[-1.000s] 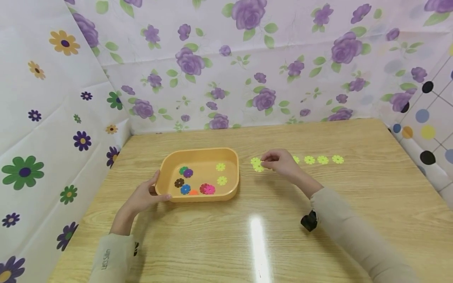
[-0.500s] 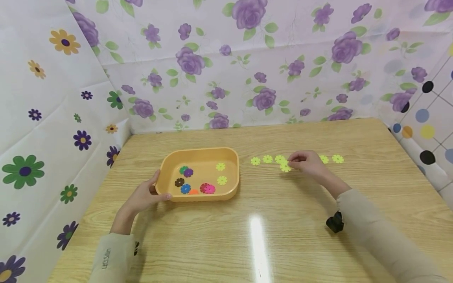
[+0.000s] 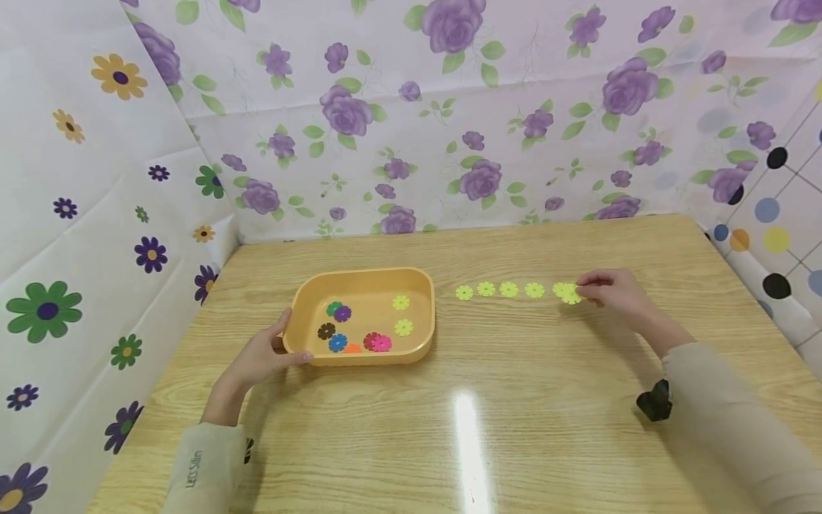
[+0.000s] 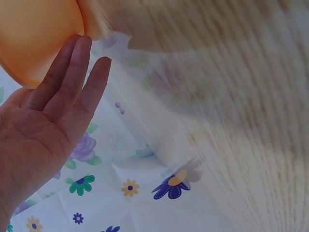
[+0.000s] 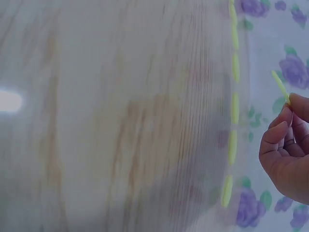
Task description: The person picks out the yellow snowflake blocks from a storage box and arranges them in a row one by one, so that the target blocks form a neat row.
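My right hand [image 3: 615, 294] pinches a yellow flower-shaped plastic disc [image 3: 570, 294] by its edge, thumb against fingertips. In the right wrist view that thin disc [image 5: 279, 83] is held above the table. Below it, several similar yellow discs [image 3: 509, 289] lie in a row; the held disc overlaps one in the head view, and the hand hides the right end. My left hand [image 3: 260, 357] holds the left end of an orange plastic basin [image 3: 359, 359], its thumb along the near rim. Its other fingers [image 4: 67, 72] lie against the basin's outer wall in the left wrist view.
Inside the basin lie two yellow discs [image 3: 402, 314] and several others, among them a purple disc [image 3: 342, 313], a blue disc [image 3: 337, 343] and a pink disc [image 3: 382, 343]. The wooden table [image 3: 385, 435] meets a flower-patterned sheet [image 3: 411, 143] at its far edge.
My right hand has moved to the right along the row with the yellow disc in it, uncovering discs on the left. My left hand and the basin have stayed in place.
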Tool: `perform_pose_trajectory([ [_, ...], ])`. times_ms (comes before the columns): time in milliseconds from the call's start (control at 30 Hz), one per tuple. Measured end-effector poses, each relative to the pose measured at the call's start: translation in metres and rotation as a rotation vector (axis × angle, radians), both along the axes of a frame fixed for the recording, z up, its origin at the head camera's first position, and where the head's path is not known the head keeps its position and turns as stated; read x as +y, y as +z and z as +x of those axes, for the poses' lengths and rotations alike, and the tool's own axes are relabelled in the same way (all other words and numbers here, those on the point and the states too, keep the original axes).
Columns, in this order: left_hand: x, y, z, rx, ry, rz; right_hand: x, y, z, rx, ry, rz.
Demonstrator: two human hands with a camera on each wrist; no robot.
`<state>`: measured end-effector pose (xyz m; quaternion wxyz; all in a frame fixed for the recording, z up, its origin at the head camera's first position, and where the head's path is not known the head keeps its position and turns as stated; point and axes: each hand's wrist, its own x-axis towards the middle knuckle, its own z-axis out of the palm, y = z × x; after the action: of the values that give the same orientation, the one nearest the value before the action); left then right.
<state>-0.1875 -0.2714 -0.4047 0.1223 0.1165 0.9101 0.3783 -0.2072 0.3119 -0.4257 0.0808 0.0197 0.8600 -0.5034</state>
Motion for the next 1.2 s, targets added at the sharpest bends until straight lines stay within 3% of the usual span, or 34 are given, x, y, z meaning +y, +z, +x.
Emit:
perform_pose_trajectory([
  [533,0.000,0.000,0.000,-0.009,0.000,0.008,0.063,0.000,0.007,0.033,-0.143,0.121],
  [767,0.000,0.000,0.001,-0.009,0.005,0.003,0.084,-0.010,0.004,-0.027,-0.226,0.075],
  [967,0.000,-0.001,0.000,-0.011,-0.006,0.019,0.099,-0.021,-0.001,-0.098,-0.303,0.096],
  [1200,-0.001,-0.001,0.000,-0.028,-0.003,0.025,0.104,-0.023,-0.002,-0.171,-0.368,0.023],
])
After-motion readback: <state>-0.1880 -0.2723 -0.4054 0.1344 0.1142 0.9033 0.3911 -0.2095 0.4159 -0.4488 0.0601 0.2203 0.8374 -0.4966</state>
